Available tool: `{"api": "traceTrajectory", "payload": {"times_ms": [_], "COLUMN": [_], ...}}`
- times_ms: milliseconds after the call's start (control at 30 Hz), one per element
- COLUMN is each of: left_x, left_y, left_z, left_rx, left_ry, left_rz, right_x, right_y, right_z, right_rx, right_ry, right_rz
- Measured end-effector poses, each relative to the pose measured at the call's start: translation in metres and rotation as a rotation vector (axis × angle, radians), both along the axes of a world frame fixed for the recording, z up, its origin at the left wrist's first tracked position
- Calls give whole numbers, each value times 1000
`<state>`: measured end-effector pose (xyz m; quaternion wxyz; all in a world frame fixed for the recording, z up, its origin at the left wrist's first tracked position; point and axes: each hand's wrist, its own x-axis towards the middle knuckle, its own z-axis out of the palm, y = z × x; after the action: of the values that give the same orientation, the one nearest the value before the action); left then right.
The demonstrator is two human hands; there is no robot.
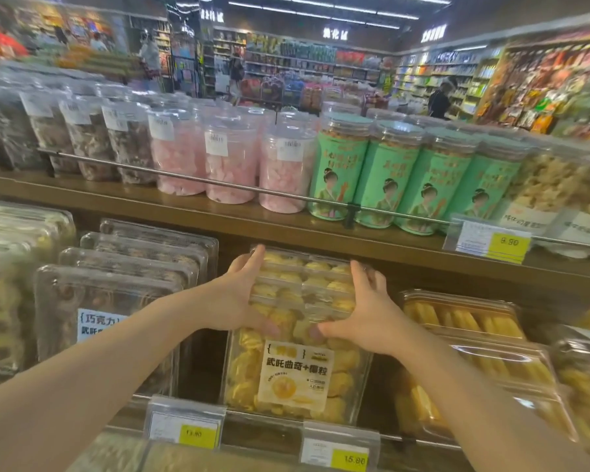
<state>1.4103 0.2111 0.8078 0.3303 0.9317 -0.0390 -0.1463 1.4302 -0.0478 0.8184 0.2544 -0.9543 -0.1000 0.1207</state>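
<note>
Together, the left hand (235,298) and right hand (368,318) grip a clear cookie box (307,284) by its two sides, thumbs along its near edge. The box is directly over a labelled box (295,376) on the lower shelf; whether they touch is unclear. Pink jars (230,165) and green jars (389,185) stand on the upper shelf (184,212).

Both bare forearms reach from the lower corners to frame centre, left hand (235,294) and right hand (367,313) facing each other, fingers curled over the sides of a box (307,284), thumbs low, tips blurred, probably pressing its front.
</note>
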Motion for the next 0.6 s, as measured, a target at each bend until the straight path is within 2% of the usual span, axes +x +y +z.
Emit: {"api": "traceTrajectory", "payload": {"times_ms": [167,300,400,600], "left_x": [-21,-61,-104,-166], "left_y": [-8,-33,-47,-53], "left_z": [26,56,72,86], "left_rx": [158,311,348,418], "left_ry": [-31,-177,-243,-231], "left_rz": [23,76,29,25], "right_x": [-15,-49,-77,-133], "right_y": [1,-9,-32,-101], "right_z": [13,25,34,49], "right_rx": [-12,7,-11,-129], "right_ry": [13,-48,-68,-100], "right_rz": [-9,16,41,15]}}
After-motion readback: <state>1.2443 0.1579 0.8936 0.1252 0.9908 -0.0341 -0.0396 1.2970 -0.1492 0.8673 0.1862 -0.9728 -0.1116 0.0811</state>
